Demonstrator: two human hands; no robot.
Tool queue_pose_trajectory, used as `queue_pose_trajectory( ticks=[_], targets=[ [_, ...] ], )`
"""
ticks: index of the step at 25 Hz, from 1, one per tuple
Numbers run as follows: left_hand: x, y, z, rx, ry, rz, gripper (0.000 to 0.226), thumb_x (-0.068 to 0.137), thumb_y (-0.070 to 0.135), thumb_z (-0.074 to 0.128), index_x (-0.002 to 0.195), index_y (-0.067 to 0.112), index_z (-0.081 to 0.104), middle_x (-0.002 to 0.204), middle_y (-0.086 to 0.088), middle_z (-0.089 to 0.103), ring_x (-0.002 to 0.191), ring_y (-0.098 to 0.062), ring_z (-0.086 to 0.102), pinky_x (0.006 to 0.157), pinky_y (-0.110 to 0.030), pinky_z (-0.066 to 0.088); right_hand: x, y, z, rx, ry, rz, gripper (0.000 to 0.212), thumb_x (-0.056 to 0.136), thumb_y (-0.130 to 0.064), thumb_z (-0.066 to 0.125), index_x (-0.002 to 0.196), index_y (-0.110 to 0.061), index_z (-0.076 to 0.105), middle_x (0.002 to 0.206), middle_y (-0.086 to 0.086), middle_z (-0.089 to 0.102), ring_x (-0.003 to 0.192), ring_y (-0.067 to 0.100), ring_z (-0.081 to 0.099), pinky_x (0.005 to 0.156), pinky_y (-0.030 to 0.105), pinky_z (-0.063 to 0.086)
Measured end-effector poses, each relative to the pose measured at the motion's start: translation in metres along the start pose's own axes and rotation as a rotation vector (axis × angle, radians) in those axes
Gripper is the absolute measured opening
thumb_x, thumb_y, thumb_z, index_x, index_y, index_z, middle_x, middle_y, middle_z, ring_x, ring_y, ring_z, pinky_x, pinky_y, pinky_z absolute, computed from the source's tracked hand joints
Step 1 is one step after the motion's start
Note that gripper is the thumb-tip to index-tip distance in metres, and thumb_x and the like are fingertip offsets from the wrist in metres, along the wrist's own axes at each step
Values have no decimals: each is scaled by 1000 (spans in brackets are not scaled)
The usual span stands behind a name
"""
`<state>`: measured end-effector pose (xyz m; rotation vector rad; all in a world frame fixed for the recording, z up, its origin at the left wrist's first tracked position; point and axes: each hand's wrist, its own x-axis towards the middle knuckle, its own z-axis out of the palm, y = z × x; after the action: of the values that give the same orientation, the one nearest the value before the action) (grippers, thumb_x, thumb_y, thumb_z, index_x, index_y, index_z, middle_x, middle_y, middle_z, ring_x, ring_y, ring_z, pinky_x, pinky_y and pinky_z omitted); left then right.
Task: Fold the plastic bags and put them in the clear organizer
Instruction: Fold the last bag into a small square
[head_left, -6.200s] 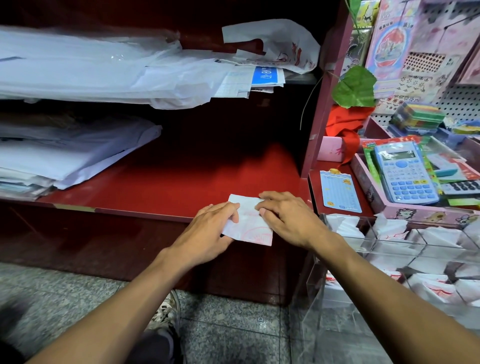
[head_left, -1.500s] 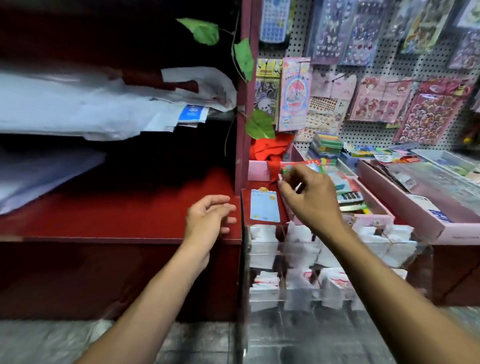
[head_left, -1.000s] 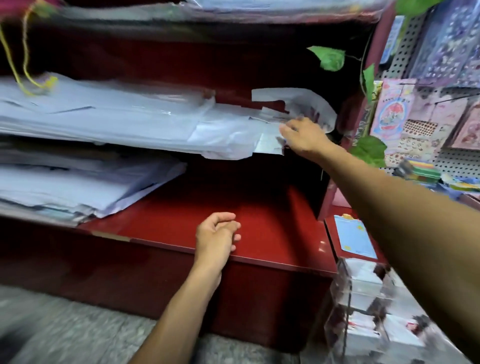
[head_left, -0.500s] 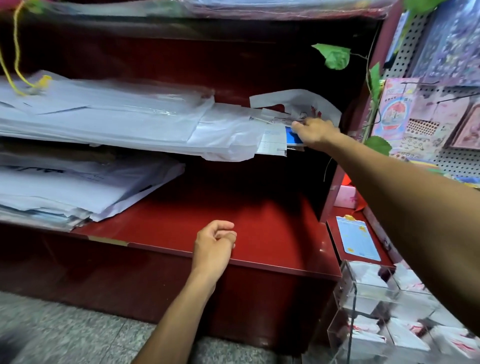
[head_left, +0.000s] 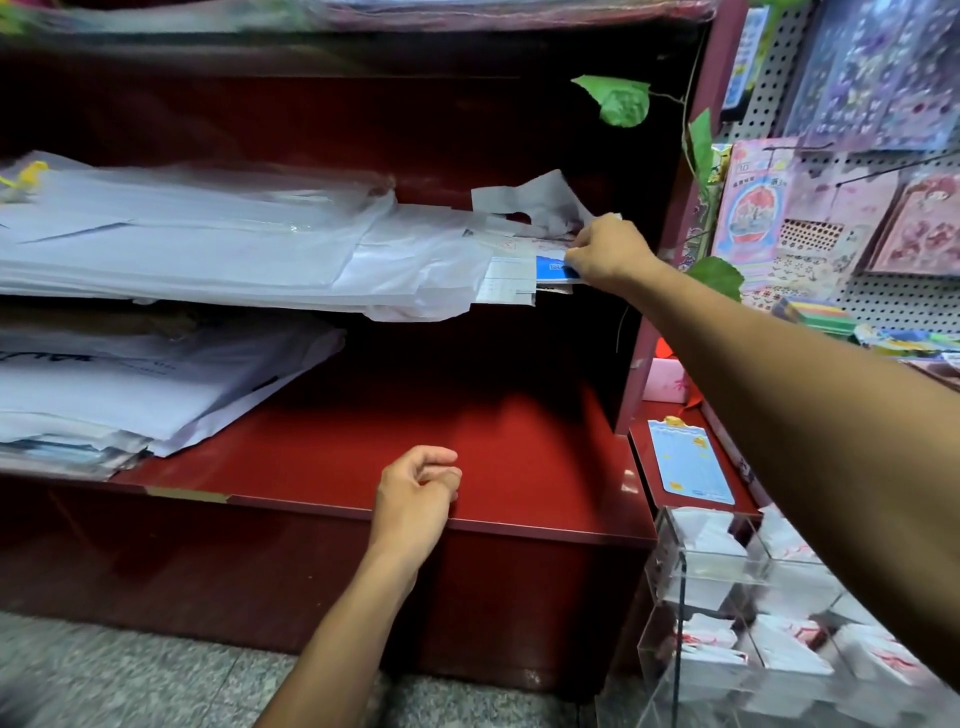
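A stack of white plastic bags (head_left: 530, 205) with red print lies at the right end of the upper red shelf. My right hand (head_left: 605, 254) reaches up to it, fingers curled and pinching the edge of the bags beside a blue-and-white paper (head_left: 553, 270). My left hand (head_left: 415, 499) rests loosely curled on the front edge of the lower red shelf (head_left: 493, 447), holding nothing. The clear organizer (head_left: 675, 577) stands at the lower right, with folded white bags in its compartments.
Large piles of white and clear sheets (head_left: 208, 249) fill the left of both shelves. A red upright (head_left: 670, 249) divides the shelf from a pegboard of stickers (head_left: 857, 156). A blue card (head_left: 685, 462) lies on the ledge behind the organizer. Green leaves (head_left: 618, 98) hang nearby.
My right hand went from the organizer area up to the upper shelf and now pinches the bags there. My left hand stayed on the lower shelf's edge, its fingers curling slightly.
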<state>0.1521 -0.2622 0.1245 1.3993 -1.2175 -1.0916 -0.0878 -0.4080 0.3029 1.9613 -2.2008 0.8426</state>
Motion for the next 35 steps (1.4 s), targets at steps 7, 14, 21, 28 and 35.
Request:
queue_pose_trajectory(
  ticks=[7,14,21,28,35],
  targets=[
    [-1,11,12,-48,-29,39,16,90,8,62,94,22,70,91,-6,74,77,-13,68,67,-27,52,-66,-8,-19,57,413,-204,14,94,-16,45,92,-7,55,107,16,56,98,32,49,82,42,40],
    [-10,32,13,-680,-78,-260,45,99,53,41,100,17,68,97,-8,73,75,-20,70,74,-35,52,-223,52,10,483,-63,-363,10,74,-18,53,66,-13,54,84,2,63,82,14,60,71,30,42],
    [-15,16,24,-384,-163,-306,72,70,49,83,128,23,50,120,-7,64,96,-22,69,76,-35,56,-231,89,66,251,-462,-354,18,78,-28,55,64,-21,46,134,1,59,104,15,61,83,32,49],
    [6,-16,43,376,59,30,31,80,1,63,96,26,68,111,-6,69,104,-28,63,86,-33,50,-219,99,83,136,-545,-273,30,80,-43,42,91,-22,60,109,2,69,101,25,61,87,42,50],
    [-5,-17,64,1200,-211,389,52,82,58,65,121,26,56,124,5,58,117,-24,47,96,-40,41,-220,76,96,-139,-503,-357,40,98,-42,44,135,-31,54,131,-2,48,121,24,41,98,40,32]
  ],
)
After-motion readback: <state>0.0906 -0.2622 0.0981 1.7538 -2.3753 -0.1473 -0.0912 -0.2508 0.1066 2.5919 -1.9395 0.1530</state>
